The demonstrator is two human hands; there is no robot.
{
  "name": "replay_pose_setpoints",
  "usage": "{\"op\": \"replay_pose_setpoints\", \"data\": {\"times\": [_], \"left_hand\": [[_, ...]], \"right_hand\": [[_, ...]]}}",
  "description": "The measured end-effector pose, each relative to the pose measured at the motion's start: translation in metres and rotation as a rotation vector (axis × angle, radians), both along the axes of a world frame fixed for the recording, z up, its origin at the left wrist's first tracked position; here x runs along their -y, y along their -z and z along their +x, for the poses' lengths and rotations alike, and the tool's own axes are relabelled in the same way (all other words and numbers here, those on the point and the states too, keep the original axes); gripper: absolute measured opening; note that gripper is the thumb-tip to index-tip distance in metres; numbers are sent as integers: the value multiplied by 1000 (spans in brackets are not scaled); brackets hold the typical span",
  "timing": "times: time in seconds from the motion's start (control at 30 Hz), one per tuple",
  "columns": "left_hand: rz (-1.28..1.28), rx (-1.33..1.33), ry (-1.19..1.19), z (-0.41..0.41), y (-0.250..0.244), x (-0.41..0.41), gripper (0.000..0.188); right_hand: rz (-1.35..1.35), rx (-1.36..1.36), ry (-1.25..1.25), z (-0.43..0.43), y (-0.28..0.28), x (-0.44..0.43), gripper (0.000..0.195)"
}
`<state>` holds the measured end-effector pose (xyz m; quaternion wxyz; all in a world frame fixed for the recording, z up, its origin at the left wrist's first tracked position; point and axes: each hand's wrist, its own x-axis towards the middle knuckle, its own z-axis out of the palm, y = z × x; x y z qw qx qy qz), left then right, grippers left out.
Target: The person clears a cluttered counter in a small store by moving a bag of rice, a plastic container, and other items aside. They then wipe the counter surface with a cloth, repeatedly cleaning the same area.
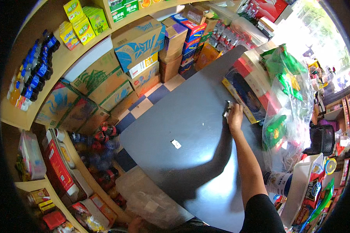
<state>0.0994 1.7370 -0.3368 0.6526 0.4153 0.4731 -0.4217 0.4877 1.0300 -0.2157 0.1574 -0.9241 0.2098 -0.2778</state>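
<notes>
My right hand (235, 116) rests on the dark grey tabletop (163, 116), its fingers curled over crumpled white paper (226, 114) that sticks out at their left side. Close beside those knuckles lies a long box with a yellow edge (245, 100). A small white scrap (176, 144) sits nearer the table's left corner, and a tiny white speck (203, 124) lies between it and the hand. At the bottom rim my left hand (136, 224) is dim and blurred, below the table's edge; its fingers cannot be made out.
A clear plastic bag with green packets (288, 87) covers the table's right side. Stacked cartons (140, 40) stand beyond the left edge, over a checkered floor (159, 93). Wooden shelves with drink bottles (39, 72) line the left. A white bin (302, 186) stands at lower right.
</notes>
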Motion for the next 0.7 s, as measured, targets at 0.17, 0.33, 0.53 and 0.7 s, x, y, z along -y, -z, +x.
{"op": "replay_pose_setpoints", "data": {"times": [0.17,0.33,0.53,0.7], "left_hand": [[8,-14,-53,-17,-1,8,57],[6,-3,-77,-18,0,10,59],[2,20,-66,-10,-5,12,62],[-1,44,-81,-11,0,21,64]], "right_hand": [[161,-85,-438,-27,-21,-114,22],[199,-38,-498,26,-17,-72,18],[17,83,-278,162,7,-32,25],[60,43,-551,171,8,-136,24]]}}
